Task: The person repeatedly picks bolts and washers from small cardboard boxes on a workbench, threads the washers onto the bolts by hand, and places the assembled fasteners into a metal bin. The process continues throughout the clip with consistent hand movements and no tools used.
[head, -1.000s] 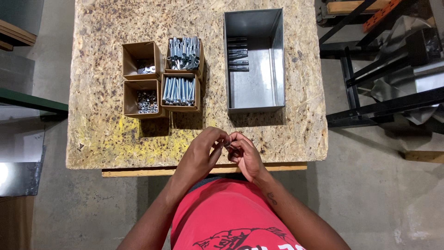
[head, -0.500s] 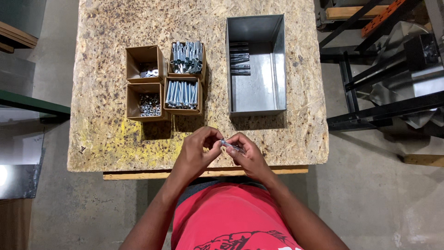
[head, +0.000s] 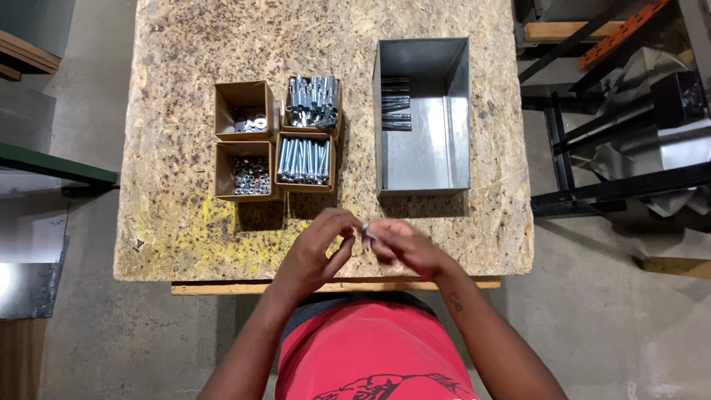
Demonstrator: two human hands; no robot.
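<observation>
Over the near edge of a chipboard table [head: 178, 244], my left hand [head: 315, 255] and my right hand [head: 407, 248] meet on one small silver bolt [head: 366, 230]. Fingertips of both hands pinch it; most of the bolt is hidden by the fingers. Behind the hands stand four small cardboard boxes: washers [head: 248, 118], nuts [head: 250, 176], long bolts [head: 304, 159] and metal sleeves [head: 312, 100]. A grey metal bin [head: 426, 159] to the right holds several assembled bolts [head: 395, 104] at its far end.
A black metal rack [head: 607, 148] with an orange beam stands right of the table. A green-edged bench [head: 44, 167] sits to the left on the concrete floor. I wear a red shirt [head: 370, 355].
Both hands have stayed together over the near edge, the fingers shifting around the bolt. The right hand is blurred with motion now. The view has drifted slightly.
</observation>
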